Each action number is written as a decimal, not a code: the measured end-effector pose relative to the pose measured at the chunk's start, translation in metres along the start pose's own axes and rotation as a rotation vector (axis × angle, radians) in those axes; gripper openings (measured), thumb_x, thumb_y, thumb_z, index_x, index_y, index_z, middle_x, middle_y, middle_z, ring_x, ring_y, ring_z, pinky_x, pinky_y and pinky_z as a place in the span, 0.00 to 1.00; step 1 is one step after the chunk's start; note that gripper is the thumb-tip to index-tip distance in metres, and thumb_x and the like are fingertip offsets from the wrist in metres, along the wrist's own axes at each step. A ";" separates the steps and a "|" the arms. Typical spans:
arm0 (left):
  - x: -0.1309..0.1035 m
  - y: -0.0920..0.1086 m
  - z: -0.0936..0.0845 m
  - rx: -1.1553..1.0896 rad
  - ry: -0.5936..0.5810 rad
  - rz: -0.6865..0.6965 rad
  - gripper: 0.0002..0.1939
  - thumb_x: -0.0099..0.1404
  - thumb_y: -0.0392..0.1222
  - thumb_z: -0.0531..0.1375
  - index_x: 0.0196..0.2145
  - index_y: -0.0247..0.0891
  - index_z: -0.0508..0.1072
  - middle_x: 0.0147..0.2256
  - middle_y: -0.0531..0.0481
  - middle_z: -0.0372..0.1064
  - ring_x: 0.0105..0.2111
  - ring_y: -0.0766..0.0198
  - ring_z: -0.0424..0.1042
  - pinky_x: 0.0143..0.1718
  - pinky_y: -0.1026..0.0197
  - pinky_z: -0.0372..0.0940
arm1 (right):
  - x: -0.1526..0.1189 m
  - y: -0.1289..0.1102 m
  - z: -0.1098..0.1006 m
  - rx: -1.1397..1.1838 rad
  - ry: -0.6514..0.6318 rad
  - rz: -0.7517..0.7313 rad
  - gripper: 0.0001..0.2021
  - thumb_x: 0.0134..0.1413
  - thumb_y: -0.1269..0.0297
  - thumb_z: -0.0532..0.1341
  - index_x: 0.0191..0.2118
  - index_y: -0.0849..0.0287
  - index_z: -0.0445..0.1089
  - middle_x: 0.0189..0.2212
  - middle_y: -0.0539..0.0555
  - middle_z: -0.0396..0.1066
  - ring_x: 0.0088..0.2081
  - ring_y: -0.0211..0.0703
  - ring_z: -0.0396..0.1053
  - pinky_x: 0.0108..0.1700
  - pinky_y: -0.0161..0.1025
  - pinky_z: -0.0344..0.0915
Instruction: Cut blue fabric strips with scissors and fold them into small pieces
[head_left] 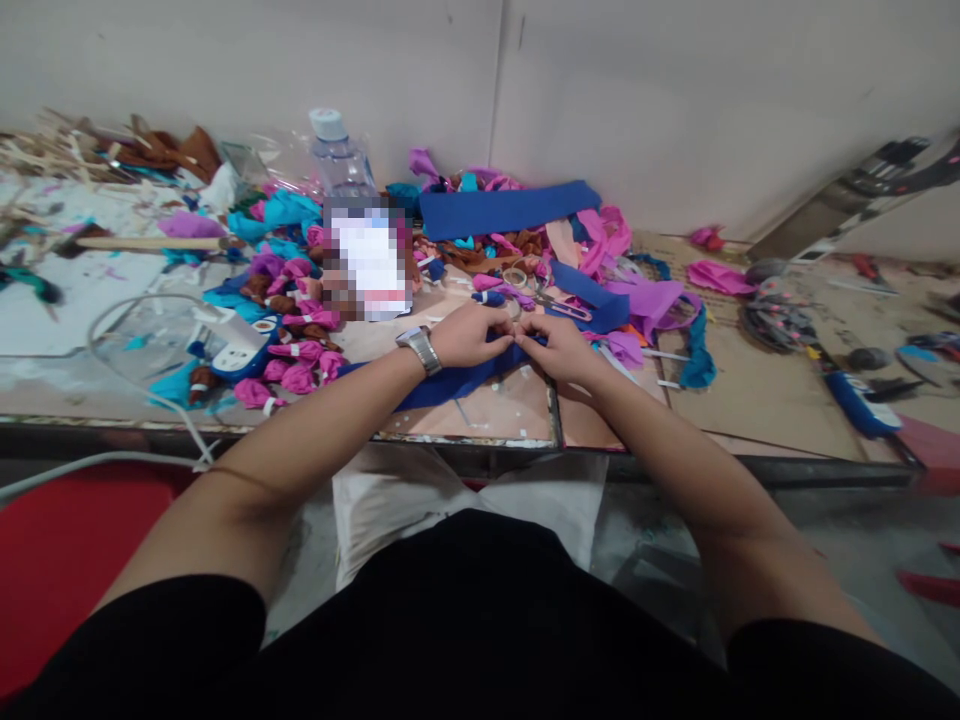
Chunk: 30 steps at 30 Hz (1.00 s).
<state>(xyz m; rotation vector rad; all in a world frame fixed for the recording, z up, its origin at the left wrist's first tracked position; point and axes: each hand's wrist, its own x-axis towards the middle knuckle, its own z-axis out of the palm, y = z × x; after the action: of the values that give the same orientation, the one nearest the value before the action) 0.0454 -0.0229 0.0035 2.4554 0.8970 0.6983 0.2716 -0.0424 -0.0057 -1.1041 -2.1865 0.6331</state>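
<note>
My left hand [474, 338], with a metal watch at the wrist, meets my right hand [556, 345] at the fingertips above the table. Both hands pinch the edge of a dark blue cloth strip [457, 388], which trails to the left under my left forearm. Beyond my right hand lie scissors [566, 310] on another blue piece [592, 300]. Knotted pink, brown and blue cloth bundles [300, 375] are heaped to the left of my left hand. A wide blue strip [510, 210] rests on the pile behind.
A bottle [341, 155] and a blurred-out phone [369, 258] stand behind the bundles. A hammer [150, 243] and a white cable [120, 310] are at left. Purple cloth [656, 300], cardboard [757, 390] and a blue-handled tool [859, 403] are at right. A red stool [82, 540] is below left.
</note>
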 end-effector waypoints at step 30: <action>0.000 0.000 -0.004 -0.009 0.009 -0.041 0.12 0.66 0.46 0.60 0.36 0.35 0.80 0.32 0.48 0.79 0.31 0.61 0.73 0.36 0.59 0.61 | 0.000 0.001 0.001 0.045 0.031 0.003 0.12 0.64 0.55 0.61 0.35 0.58 0.74 0.33 0.54 0.78 0.35 0.46 0.70 0.42 0.42 0.63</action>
<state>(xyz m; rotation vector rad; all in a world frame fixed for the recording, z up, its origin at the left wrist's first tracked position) 0.0432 -0.0217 0.0070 2.4208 0.9429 0.6985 0.2717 -0.0423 -0.0066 -1.0874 -2.1346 0.6586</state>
